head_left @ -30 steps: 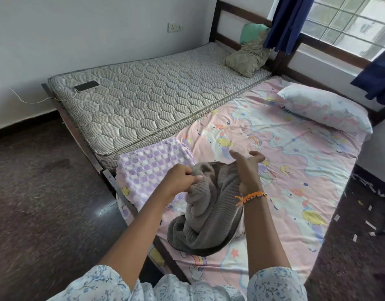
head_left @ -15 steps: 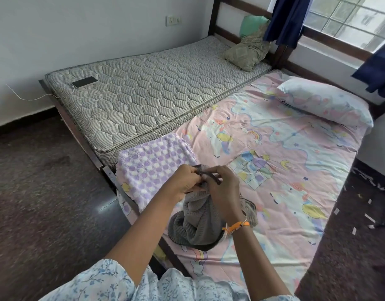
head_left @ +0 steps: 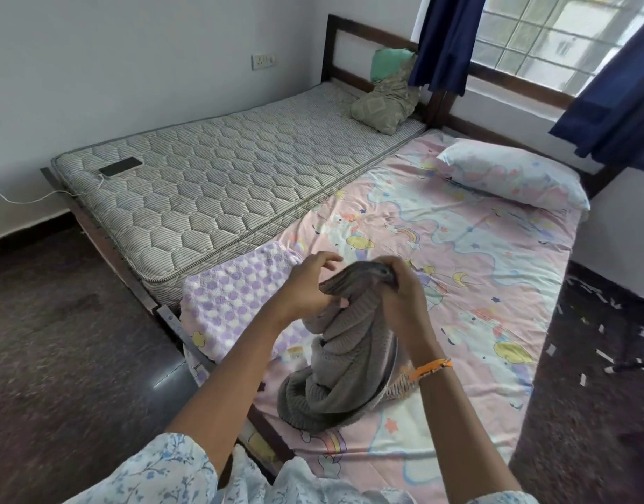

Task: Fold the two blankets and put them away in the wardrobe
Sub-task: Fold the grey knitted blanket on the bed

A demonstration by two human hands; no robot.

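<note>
We hold a grey knitted blanket [head_left: 344,361] bunched and half-lifted above the foot of the pink cartoon-print bed [head_left: 469,285], near the middle of the view. Its top edge is raised; its lower folds slump in a heap on the sheet toward six o'clock. Our right hand [head_left: 404,303] is closed on the raised edge, fingers curled over the knit. Our left hand [head_left: 307,289], just at nine o'clock of it, pinches the edge low down with the thumb while the other fingers lift loose and spread. An orange band [head_left: 431,367] circles the right wrist.

Touching the grey heap at about ten o'clock lies the second blanket, purple-and-white dotted [head_left: 236,303], flat and squared on the bed corner. We judge that one already folded. The grey one is not yet folded, and no wardrobe is in view, so neither blanket has been put away. Roughly a third of the job looks done.

Counted: two blankets, two hands, two beds side by side. The bare quilted mattress [head_left: 218,191] lies at eleven o'clock with one phone [head_left: 120,166] on its charging cable. There is one pillow [head_left: 509,174] in a print case at two o'clock, one crumpled olive cushion [head_left: 385,105] at twelve with something green behind it, and two dark blue curtains [head_left: 444,38] at the window.
</note>
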